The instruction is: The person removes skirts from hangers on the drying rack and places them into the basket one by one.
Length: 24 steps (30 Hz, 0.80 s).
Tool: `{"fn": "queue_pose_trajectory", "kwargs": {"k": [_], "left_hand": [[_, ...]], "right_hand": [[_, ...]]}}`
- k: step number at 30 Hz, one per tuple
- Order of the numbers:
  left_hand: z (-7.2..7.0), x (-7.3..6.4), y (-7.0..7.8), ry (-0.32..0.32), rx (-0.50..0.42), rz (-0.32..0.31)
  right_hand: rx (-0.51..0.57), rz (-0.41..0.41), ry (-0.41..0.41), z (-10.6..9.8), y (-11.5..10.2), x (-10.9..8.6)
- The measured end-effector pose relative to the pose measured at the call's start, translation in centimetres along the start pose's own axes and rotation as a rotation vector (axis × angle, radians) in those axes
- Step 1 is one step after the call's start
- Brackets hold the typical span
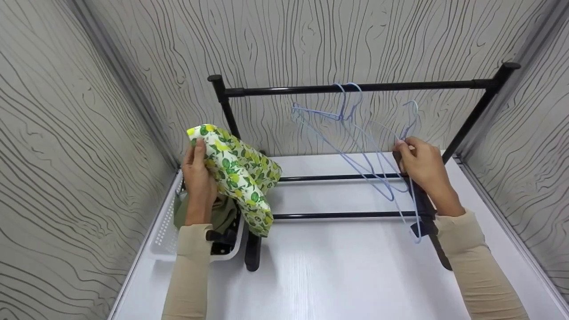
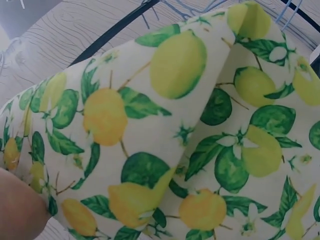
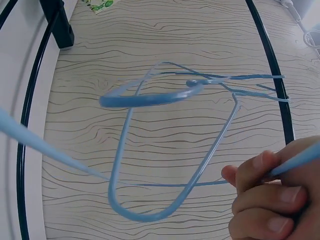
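My left hand (image 1: 198, 180) grips a lemon-print cloth (image 1: 231, 173) near its upper left corner, with the thumb on its face. The cloth hangs down to the right in folds, partly over the basket's far side. Most of the left wrist view is filled by this cloth (image 2: 150, 120), with only a bit of the hand (image 2: 20, 207) at the lower left. My right hand (image 1: 424, 166) pinches a light blue hanger (image 1: 406, 132) below its hook, off the rail. In the right wrist view, curled fingers (image 3: 262, 200) hold its wire.
A black rack with a top rail (image 1: 289, 90) and two lower bars stands against the back wall. Two more blue hangers (image 1: 343, 102) hang mid-rail. At the left, a white basket (image 1: 162, 235) contains olive-green cloth (image 1: 224, 218) and dark items.
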<state>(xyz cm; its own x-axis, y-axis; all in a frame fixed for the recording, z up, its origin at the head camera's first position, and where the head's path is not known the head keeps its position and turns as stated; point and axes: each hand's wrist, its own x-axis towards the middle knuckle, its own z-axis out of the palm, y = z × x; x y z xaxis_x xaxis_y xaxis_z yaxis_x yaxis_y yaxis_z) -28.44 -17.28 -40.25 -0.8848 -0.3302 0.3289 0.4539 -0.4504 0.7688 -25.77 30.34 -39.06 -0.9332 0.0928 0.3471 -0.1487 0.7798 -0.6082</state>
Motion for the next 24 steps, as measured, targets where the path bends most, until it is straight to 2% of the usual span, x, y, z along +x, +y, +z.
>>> {"fn": "queue_pose_trajectory", "kwargs": {"k": [8, 19, 24], "left_hand": [[-0.7, 0.4, 1.6, 0.042, -0.031, 0.038], [-1.5, 1.0, 3.6, 0.034, -0.124, 0.091], [-1.9, 1.4, 4.5, 0.056, -0.152, 0.122]], "right_hand": [[0.007, 0.018, -0.041, -0.4, 0.7, 0.4], [0.024, 0.056, -0.095, -1.1, 0.8, 0.5], [0.014, 0.044, -0.101, -1.3, 0.7, 0.7]]}}
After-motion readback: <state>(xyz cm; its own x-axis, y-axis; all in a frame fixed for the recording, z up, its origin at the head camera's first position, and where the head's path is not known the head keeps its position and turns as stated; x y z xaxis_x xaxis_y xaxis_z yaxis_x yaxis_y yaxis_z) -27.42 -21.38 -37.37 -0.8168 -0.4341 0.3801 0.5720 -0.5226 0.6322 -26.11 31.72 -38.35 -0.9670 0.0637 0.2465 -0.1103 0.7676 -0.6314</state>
